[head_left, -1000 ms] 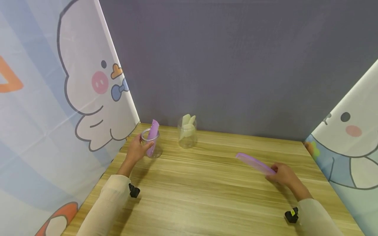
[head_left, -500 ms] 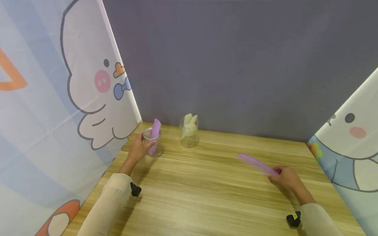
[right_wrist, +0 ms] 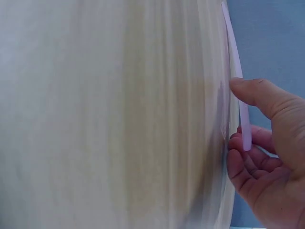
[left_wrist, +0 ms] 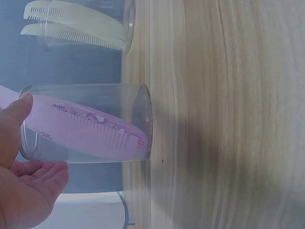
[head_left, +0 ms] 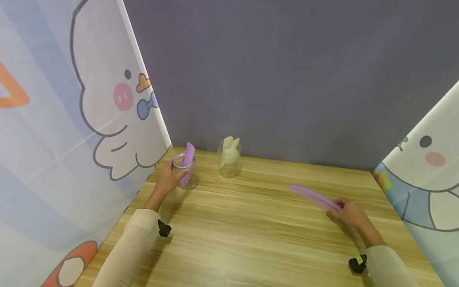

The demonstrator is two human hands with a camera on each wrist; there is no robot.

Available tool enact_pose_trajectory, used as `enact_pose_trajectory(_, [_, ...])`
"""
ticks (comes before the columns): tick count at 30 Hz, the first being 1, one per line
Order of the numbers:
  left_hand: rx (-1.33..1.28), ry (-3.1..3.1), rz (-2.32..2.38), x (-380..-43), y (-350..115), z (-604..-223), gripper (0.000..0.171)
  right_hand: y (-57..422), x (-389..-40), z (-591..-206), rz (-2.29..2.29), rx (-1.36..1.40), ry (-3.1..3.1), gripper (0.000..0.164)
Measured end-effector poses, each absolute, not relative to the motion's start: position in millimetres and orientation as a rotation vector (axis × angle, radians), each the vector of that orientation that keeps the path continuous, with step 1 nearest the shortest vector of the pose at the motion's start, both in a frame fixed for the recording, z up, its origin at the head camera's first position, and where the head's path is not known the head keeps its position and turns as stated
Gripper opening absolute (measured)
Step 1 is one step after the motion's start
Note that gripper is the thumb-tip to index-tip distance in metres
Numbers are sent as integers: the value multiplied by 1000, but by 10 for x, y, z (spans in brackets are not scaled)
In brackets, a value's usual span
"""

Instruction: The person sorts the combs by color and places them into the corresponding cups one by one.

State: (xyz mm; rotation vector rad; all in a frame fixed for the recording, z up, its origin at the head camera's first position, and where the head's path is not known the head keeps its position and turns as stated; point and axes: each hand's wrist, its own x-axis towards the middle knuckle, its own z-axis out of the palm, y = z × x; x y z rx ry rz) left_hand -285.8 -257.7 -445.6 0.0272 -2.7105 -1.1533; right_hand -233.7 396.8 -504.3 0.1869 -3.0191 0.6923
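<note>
In the head view my left hand [head_left: 166, 180] grips a clear jar [head_left: 195, 180] near its rim at the table's back left, thumb on the near side. Leaning inside this jar is a purple comb [head_left: 188, 154], its top sticking out above the rim; printed marks show on the comb [left_wrist: 90, 126] in the left wrist view. Over on the right, my right hand [head_left: 350, 214] pinches one end of another purple comb [head_left: 312, 196], which points left and away from me. The right wrist view has this comb [right_wrist: 231, 38] nearly edge-on between thumb and fingers, close over the tabletop.
A second clear jar [head_left: 228, 172] stands just right of the first, holding pale yellow-green combs [left_wrist: 78, 21]. A dark grey panel [head_left: 272, 79] rises behind the wooden table [head_left: 244, 239]. Printed cartoon sheets [head_left: 104, 107] hang at both sides.
My right hand and its comb have shifted slightly to the right, with the comb tilted a little differently. My left hand keeps its grip on the jar, which stays in place.
</note>
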Motion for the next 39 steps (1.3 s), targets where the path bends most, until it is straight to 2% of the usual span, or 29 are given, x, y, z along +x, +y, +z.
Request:
enact_pose_trajectory(13, [34,-2710,-1141,-2848,-2592,-4484,80,3983,-2340,-5064,665,205,-2888,59])
enact_pose_trajectory(21, [28,-2704,-1145,-2833,-2589,-4481,81,3880,-2391,-5037,597,289,-2821,51])
enact_pose_trajectory(39, [29,-2693,-1167,-2844,-2586,-4490,79,3655,-2547,-4970,689,323,-2789,49])
